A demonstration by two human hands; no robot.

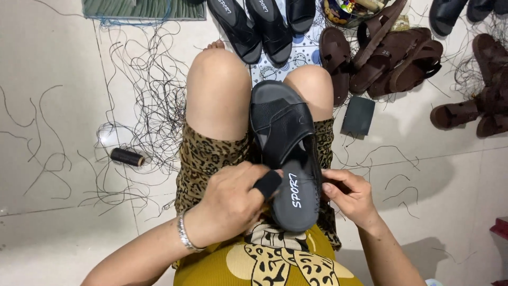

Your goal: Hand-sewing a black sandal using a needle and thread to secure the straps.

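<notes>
1. A person sits on a pale tiled floor [63, 132] with a black sandal [286, 153] wedged between the knees, its heel end toward the body and its toe end pointing away.
2. The left hand [233, 198] is closed against the heel's left edge; a black sleeve covers one finger [267, 184]; whether the hand truly clamps the sandal cannot be told.
3. The right hand [350, 195] pinches at the right edge of the sole, fingers drawn together; what it holds is too small to see, possibly a needle or thread.
4. Judged risk: the sandal could twist free of the knees if a pull comes sideways; an unguarded right fingertip could be pricked.
5. Loose black threads [143, 90] and a dark spool [127, 157] lie at the left; a working thread could snag in them.
</notes>
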